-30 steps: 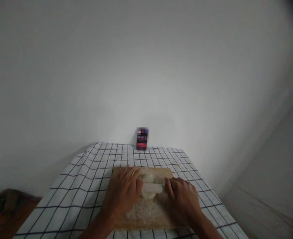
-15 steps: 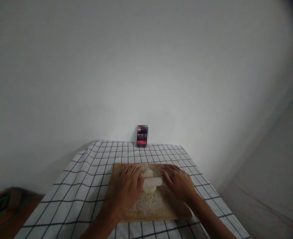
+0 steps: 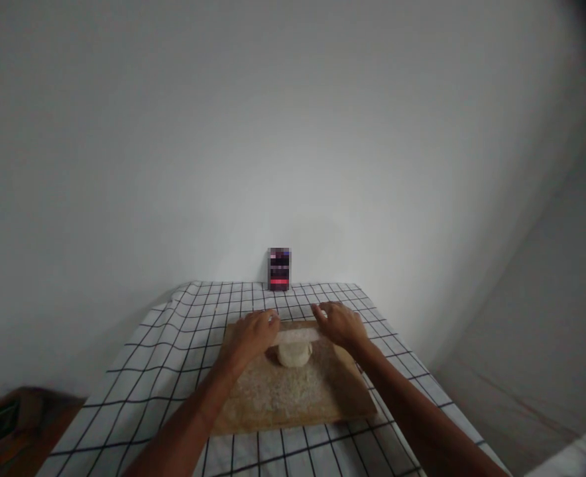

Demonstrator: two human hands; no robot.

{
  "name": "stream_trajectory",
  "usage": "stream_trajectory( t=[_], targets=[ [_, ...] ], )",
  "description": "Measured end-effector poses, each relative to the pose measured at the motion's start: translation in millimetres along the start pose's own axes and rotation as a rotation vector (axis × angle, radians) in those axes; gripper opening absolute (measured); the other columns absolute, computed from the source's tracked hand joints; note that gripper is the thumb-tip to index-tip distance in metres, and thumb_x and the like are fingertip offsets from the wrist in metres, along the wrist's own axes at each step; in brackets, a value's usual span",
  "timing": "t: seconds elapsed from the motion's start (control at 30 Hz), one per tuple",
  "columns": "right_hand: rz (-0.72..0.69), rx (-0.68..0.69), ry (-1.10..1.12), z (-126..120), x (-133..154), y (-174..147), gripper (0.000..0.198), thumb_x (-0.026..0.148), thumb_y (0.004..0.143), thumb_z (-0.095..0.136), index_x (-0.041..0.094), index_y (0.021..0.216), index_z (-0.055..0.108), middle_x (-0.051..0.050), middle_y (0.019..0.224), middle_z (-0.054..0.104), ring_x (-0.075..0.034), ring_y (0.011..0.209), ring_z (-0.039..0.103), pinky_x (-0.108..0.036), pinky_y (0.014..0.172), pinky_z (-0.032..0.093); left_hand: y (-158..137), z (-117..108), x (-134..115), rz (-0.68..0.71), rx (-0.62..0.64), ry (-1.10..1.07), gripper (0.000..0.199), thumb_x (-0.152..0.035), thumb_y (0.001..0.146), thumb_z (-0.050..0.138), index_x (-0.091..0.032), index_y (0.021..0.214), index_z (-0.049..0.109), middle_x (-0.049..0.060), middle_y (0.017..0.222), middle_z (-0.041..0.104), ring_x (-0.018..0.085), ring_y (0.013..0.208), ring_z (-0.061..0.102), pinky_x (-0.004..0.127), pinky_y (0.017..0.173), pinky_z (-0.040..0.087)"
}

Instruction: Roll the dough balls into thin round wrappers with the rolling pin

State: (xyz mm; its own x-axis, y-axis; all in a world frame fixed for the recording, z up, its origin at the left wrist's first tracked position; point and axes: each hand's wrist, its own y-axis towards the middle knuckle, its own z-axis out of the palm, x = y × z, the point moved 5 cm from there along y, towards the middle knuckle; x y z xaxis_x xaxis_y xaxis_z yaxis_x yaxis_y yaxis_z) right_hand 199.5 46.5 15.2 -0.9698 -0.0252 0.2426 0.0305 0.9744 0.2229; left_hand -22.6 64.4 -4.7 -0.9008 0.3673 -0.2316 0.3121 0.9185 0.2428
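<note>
A pale, floury rolling pin (image 3: 299,336) lies crosswise near the far edge of a wooden board (image 3: 253,419). My left hand (image 3: 254,332) is closed over its left end, and my right hand (image 3: 343,326) grips the right end. Between the hands, just on the near side of the pin, shows a rounded piece of white dough (image 3: 294,356). Its far part is hidden by the pin. Loose flour is scattered over the board's near half.
The board rests on a table under a white cloth with a black grid (image 3: 148,358). At the table's back stands a small dark box-shaped thing (image 3: 279,270), blurred out, in front of a plain wall. Low at the left is a brown wooden piece (image 3: 29,417).
Both hands have pushed the rolling pin away from me, toward the board's far edge. More of the dough now shows on the near side of the pin. The view has shifted slightly.
</note>
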Motion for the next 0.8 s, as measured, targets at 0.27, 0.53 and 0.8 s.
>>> stream_trajectory(
  t=[0.27, 0.53, 0.8],
  targets=[
    [-0.015, 0.139, -0.013, 7.4, -4.2, -4.7, 0.056, 0.050, 0.122, 0.032, 0.024, 0.124, 0.082, -0.012, 0.139, 0.081, -0.027, 0.130, 0.074, -0.038, 0.104, 0.054, -14.2, -13.1, -15.9, 0.076, 0.012, 0.042, 0.032, -0.024, 0.111, 0.048, -0.021, 0.118, 0.079, 0.015, 0.130, 0.082, 0.032, 0.129, 0.073, 0.047, 0.114, 0.054],
    [-0.168, -0.043, 0.074, 31.7, -21.0, -72.3, 0.051, 0.037, 0.120, 0.032, 0.025, 0.131, 0.080, -0.012, 0.159, 0.070, -0.029, 0.148, 0.064, -0.043, 0.116, 0.055, -73.9, -7.8, -41.5, 0.142, -0.208, 0.060, 0.039, -0.034, 0.114, 0.047, -0.025, 0.142, 0.074, 0.010, 0.154, 0.075, 0.039, 0.154, 0.058, 0.063, 0.131, 0.041],
    [-0.092, 0.004, 0.027, 29.3, -22.3, -13.5, 0.057, 0.044, 0.120, 0.030, 0.023, 0.146, 0.077, -0.012, 0.170, 0.060, -0.030, 0.164, 0.049, -0.051, 0.134, 0.040, -23.5, -4.1, -22.6, 0.075, -0.134, 0.076, 0.033, -0.031, 0.114, 0.050, -0.024, 0.125, 0.080, 0.011, 0.130, 0.085, 0.031, 0.129, 0.075, 0.049, 0.117, 0.055]
  ],
)
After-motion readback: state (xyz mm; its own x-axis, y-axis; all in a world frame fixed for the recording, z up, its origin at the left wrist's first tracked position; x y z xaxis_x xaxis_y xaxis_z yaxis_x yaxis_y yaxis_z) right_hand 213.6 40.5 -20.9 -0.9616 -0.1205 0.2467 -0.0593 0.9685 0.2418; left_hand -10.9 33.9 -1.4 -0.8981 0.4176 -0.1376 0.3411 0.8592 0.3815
